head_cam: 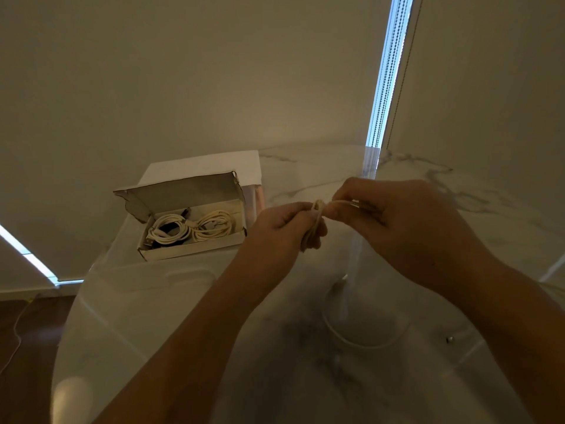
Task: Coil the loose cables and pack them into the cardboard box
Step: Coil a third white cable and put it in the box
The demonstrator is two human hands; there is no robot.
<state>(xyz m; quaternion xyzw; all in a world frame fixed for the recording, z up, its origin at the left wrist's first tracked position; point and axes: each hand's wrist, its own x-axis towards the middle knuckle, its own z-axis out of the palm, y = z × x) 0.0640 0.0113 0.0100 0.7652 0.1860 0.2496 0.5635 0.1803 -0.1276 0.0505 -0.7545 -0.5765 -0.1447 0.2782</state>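
Note:
An open cardboard box (189,250) stands on the white marble table (153,301) at the left, lid flap tilted up behind it. Two coiled white cables (195,229) lie side by side inside it. Above the table's middle, my left hand (281,229) grips a small white cable bundle (315,221). My right hand (397,221) pinches the free end of the same cable beside the bundle. Much of the bundle is hidden by my fingers.
A white flat box (214,166) lies behind the cardboard box against the wall. The table's curved left edge drops to a dark wooden floor (27,332) with a thin cable on it. A small metal stud (449,339) sits at the right.

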